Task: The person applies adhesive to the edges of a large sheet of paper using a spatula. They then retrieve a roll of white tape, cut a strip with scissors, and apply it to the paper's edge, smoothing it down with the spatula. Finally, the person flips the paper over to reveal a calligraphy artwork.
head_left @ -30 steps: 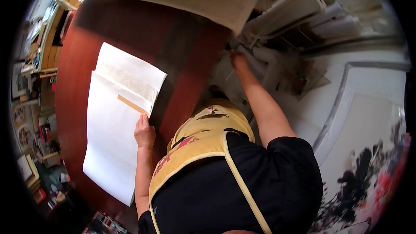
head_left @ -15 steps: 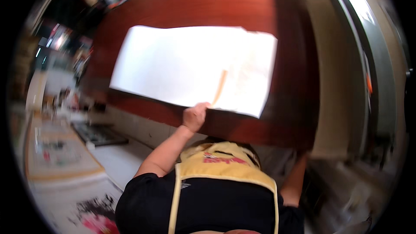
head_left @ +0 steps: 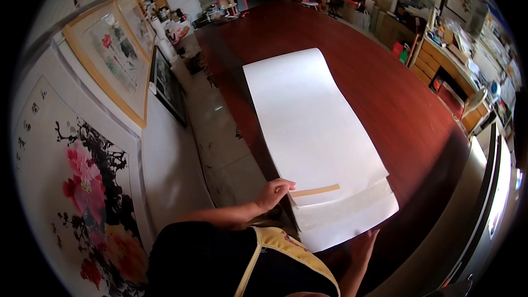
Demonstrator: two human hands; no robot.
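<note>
Although the red-brown table [head_left: 385, 93] fills most of my view, its near edge is cut off by the apron [head_left: 286, 253]. On it lies the long white paper sheet [head_left: 308, 121], its far end curled. A tan strip [head_left: 314, 191] crosses its near end. I note the left hand [head_left: 273, 192], fingers curled, touching the sheet's left edge. The right hand [head_left: 364, 246] lies open at the near edge, partly hidden; I cannot tell whether it grips.

Long white paper sheets [head_left: 313, 132], stacked flat on red-brown table, tan strip [head_left: 314, 190] near end.
</note>
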